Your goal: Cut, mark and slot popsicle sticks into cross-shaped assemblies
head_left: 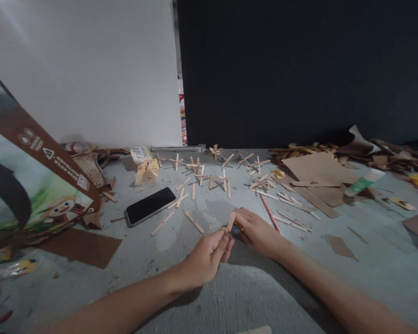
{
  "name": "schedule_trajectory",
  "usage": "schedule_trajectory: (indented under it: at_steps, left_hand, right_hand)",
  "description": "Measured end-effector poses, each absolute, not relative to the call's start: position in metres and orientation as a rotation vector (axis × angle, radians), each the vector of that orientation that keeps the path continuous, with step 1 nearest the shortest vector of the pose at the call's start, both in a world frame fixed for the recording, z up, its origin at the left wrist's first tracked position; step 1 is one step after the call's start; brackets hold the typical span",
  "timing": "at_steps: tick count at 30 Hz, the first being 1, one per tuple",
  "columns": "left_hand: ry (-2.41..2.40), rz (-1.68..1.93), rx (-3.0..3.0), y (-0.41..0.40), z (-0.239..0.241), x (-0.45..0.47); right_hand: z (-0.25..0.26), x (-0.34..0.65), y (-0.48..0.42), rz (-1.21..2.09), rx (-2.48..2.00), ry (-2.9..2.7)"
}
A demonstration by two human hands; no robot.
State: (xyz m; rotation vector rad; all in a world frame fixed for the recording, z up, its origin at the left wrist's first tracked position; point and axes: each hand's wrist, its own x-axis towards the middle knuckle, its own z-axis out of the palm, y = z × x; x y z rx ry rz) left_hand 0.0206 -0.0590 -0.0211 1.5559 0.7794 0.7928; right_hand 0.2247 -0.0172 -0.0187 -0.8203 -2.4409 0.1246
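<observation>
My left hand (209,255) pinches the lower end of a wooden craft stick (231,221), which tilts upward between my two hands. Close beside it, my right hand (254,228) is closed on a yellow object (239,227), mostly hidden by the fingers, so its kind cannot be told. Ahead of my hands lie several loose craft sticks, among them a single craft stick (194,221) just left of centre. Farther back, crossed craft sticks (227,160) stand or lean in small groups. To the right of my right hand rests a red-and-white pencil (270,212).
A black phone (151,206) lies left of the sticks. Cardboard pieces (320,168) and a glue stick (365,182) are at the right, with scraps along the wall. A large printed bag (35,162) stands at the left, near a brown card strip (87,248).
</observation>
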Motion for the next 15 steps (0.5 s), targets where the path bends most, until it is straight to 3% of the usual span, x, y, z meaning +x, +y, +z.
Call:
schedule_trajectory:
  at_steps: [15]
  left_hand:
    - [0.775,0.775,1.529,-0.0615,-0.0158,0.0214]
  right_hand:
    - [-0.018,0.2225,-0.0193,0.135,-0.818,-2.436]
